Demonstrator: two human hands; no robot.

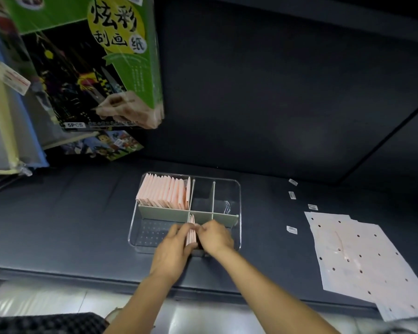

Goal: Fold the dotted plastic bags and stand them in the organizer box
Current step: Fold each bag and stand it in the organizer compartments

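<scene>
A clear organizer box with grey-green dividers sits on the dark shelf. Its back left compartment holds a row of several folded pink bags standing upright. In the front compartment a few folded pink bags stand on edge against the cross divider. My left hand holds them from the left and my right hand holds them from the right, fingertips meeting at their top edge. A stack of flat, unfolded dotted bags lies on the shelf to the right.
Small white labels lie scattered between the box and the flat bags. Packaged craft-paper sets hang at the upper left above the shelf. The shelf's front edge runs below the box; a black textured mat lies at the bottom left.
</scene>
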